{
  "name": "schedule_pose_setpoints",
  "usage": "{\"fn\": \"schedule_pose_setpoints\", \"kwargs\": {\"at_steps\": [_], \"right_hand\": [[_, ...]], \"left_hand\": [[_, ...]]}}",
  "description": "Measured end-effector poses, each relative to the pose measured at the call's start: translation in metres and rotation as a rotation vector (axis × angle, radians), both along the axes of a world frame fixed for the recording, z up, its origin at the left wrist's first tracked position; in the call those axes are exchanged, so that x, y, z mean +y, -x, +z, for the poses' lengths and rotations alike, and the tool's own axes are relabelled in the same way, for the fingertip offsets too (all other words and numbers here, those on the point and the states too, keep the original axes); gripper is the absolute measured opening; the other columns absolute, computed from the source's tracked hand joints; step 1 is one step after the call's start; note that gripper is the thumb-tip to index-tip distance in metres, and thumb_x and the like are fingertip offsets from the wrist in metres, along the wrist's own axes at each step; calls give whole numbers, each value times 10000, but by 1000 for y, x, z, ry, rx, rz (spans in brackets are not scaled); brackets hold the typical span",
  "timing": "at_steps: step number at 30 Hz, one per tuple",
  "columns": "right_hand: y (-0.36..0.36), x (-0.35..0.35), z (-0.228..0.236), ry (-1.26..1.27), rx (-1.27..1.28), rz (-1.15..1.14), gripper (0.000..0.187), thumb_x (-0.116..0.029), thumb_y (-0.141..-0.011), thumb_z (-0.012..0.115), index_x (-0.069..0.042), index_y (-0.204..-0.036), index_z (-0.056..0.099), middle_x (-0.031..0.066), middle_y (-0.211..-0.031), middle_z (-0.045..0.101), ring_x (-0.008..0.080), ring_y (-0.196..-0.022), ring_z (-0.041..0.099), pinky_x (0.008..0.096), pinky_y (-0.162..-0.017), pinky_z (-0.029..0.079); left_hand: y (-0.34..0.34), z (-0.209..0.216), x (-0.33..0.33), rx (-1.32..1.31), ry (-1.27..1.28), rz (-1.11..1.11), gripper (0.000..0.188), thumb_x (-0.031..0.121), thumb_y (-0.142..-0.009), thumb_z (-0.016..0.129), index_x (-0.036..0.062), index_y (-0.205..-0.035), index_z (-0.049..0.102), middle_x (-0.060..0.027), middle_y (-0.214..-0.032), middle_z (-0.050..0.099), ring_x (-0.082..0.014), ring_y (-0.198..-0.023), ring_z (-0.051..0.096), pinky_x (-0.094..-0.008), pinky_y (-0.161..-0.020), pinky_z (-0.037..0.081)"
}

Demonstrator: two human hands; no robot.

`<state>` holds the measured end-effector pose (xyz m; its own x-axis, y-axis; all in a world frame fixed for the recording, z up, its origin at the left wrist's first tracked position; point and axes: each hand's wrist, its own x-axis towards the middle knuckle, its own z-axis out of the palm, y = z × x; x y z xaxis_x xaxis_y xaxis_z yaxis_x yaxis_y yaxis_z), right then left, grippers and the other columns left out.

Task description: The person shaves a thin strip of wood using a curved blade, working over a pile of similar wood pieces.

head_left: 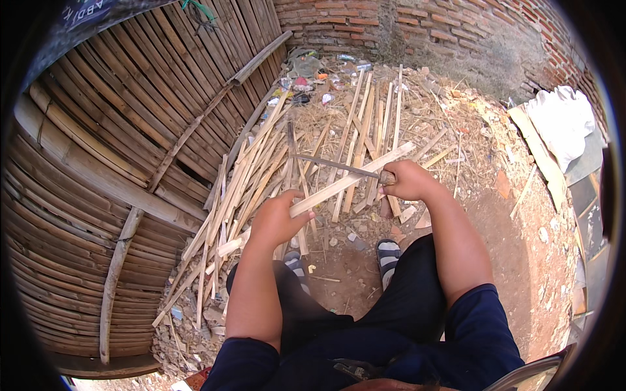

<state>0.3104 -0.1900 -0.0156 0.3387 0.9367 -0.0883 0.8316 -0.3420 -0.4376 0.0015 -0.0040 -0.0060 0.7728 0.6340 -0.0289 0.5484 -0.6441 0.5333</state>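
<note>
My left hand [275, 218] is closed around a pale split-bamboo strip [352, 178], which slants up to the right with its lower end beyond the hand near my left knee. My right hand [409, 180] grips the round wooden handle of a long narrow knife [339, 165]. Its dark blade points left across the strip, and the tip ends close to a thin upright stake [291, 143]. Whether the blade touches the strip or the stake I cannot tell.
Many loose bamboo strips [251, 156] lie heaped at the left, and more [365, 124] lie ahead on the littered ground. A bamboo slat wall [150, 85] stands at the left, a brick wall [339, 26] behind. A white sack [559, 124] lies at the far right. My sandalled feet [388, 257] are below.
</note>
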Motion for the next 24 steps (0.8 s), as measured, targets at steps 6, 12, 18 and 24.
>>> {"fn": "schedule_pose_setpoints", "kwargs": {"at_steps": [6,12,18,24], "right_hand": [[13,8,3,6,34,88,565,-371,-829,877,-12,-1240,733,256,-1101,756,430,-1078,725,485,-952,564],[-1,2,0,13,60,9,575,-384,-838,876,-1,-1242,731,251,-1100,760,430,-1072,725,480,-951,563],[1,3,1,59,10,12,567,-370,-839,870,-2,-1248,731,256,-1107,760,428,-1066,727,484,-950,562],[6,9,1,92,3,25,589,-363,-840,868,-12,-1290,720,251,-1162,753,418,-1105,722,481,-965,561]], "left_hand": [[1,-3,1,3,-15,0,580,449,-847,869,128,-1305,716,-163,-882,767,-360,-867,755,-468,-791,574],[-2,1,-3,-14,-16,-25,576,437,-849,872,113,-1299,716,-168,-882,766,-358,-861,757,-465,-785,575],[-2,3,-2,18,22,-12,566,436,-859,863,104,-1292,713,-169,-883,767,-362,-856,757,-468,-785,576],[-1,-3,0,17,-1,-7,567,452,-868,847,108,-1297,710,-173,-885,766,-364,-867,760,-476,-792,575]]}}
